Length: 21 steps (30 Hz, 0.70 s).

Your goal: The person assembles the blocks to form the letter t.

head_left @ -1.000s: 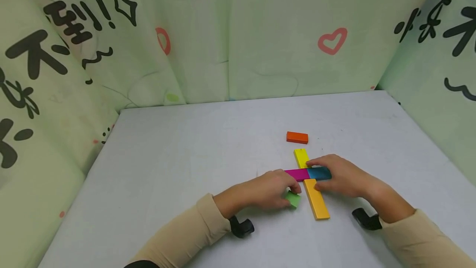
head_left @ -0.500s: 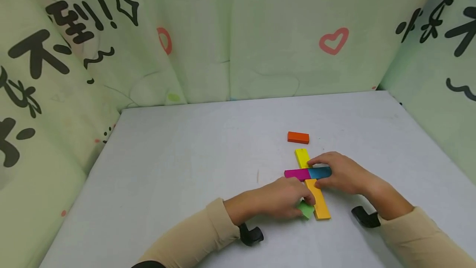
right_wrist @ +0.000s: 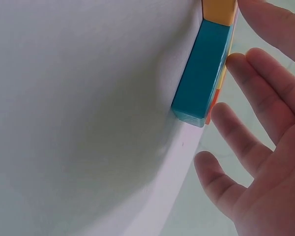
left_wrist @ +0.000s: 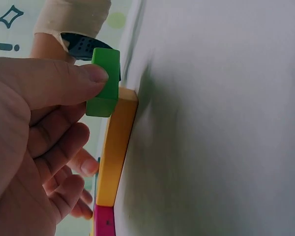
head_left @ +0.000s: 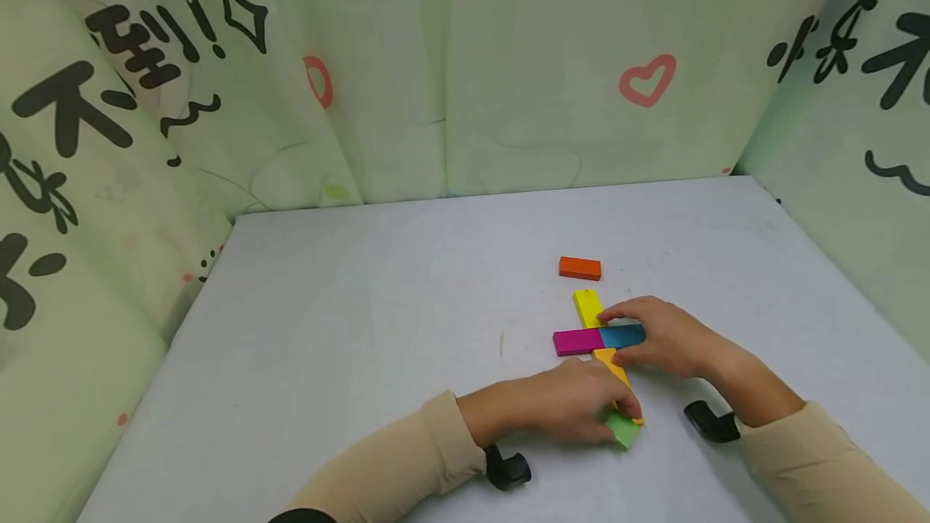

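Note:
My left hand [head_left: 570,402] pinches a small green block [head_left: 622,430] between thumb and fingers, at the near end of a long amber block [left_wrist: 119,152]. In the left wrist view the green block overlaps the amber one's end. Magenta [head_left: 577,342] and teal [head_left: 622,336] blocks lie end to end across the amber block's far end. Beyond them lies a yellow block [head_left: 587,309]. My right hand [head_left: 672,339] spans the teal block, thumb by the amber block and a fingertip by the yellow one. In the right wrist view its fingers are extended and spread.
An orange-red block [head_left: 580,268] lies apart, just past the yellow one. All the blocks sit on a white-covered table [head_left: 363,305]. Pale green printed curtains [head_left: 508,87] stand behind and along both sides.
My left hand has carried the green block right and toward me, from left of the amber block to its near end. The right hand has stayed almost still by the teal block.

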Motion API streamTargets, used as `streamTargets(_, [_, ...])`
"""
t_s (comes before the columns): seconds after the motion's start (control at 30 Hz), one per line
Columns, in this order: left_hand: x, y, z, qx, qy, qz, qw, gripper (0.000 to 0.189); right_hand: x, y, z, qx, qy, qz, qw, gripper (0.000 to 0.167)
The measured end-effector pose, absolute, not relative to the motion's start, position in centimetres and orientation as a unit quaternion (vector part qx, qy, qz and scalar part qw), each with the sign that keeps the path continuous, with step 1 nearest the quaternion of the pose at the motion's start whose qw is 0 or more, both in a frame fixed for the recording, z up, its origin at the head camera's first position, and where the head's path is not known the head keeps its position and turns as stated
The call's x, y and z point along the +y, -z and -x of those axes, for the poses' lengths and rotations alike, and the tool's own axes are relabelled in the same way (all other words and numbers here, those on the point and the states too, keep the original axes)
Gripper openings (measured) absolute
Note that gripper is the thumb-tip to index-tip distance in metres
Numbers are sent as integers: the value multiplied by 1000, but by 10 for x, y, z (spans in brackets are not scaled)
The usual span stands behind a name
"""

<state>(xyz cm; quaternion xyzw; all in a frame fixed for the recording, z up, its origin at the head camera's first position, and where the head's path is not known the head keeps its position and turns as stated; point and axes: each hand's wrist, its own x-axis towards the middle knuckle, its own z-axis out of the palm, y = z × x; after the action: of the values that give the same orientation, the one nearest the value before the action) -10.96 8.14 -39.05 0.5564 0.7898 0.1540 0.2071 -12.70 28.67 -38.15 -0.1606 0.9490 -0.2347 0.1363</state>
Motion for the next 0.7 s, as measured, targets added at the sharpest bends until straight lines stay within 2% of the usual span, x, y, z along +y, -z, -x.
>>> streamTargets(0.7, [102, 397, 98, 786, -137, -566, 207, 37, 286, 381, 126, 949, 232, 161, 138, 56])
